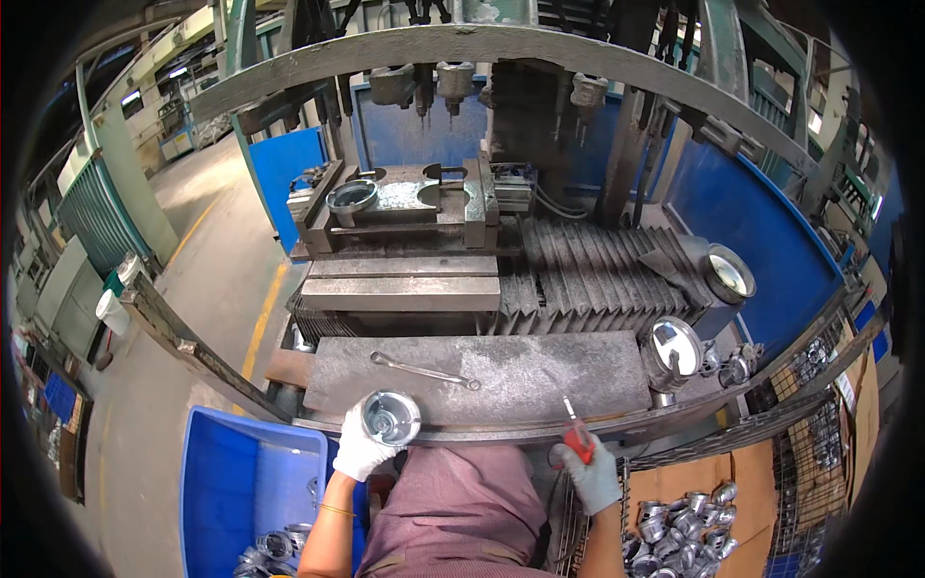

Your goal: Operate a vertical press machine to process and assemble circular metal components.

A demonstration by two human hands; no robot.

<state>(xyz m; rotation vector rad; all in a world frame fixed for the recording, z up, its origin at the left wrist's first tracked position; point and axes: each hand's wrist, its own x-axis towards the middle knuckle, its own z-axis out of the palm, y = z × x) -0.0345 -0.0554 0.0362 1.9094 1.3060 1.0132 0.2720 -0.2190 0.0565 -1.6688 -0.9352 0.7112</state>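
My left hand (358,449), in a white glove, is closed around a hollow, cup-shaped metal casting (390,418). The casting is tilted with its round opening facing up, over the near edge of a grey metal bench plate (337,385). My right hand (591,476), also gloved, grips a red-handled tool (580,440) with a thin pale shaft pointing up and away over the plate. What kind of tool it is I cannot make out. Between the hands, farther back on the plate, lies a silver wrench (424,371).
A blue bin (217,472) with metal castings stands at left. To the right, a cardboard-lined wire crate (756,472) holds several castings (679,530). Beyond the plate is a drilling machine with a fixture (405,196) under hanging spindles (455,85). Round containers (674,349) sit at right.
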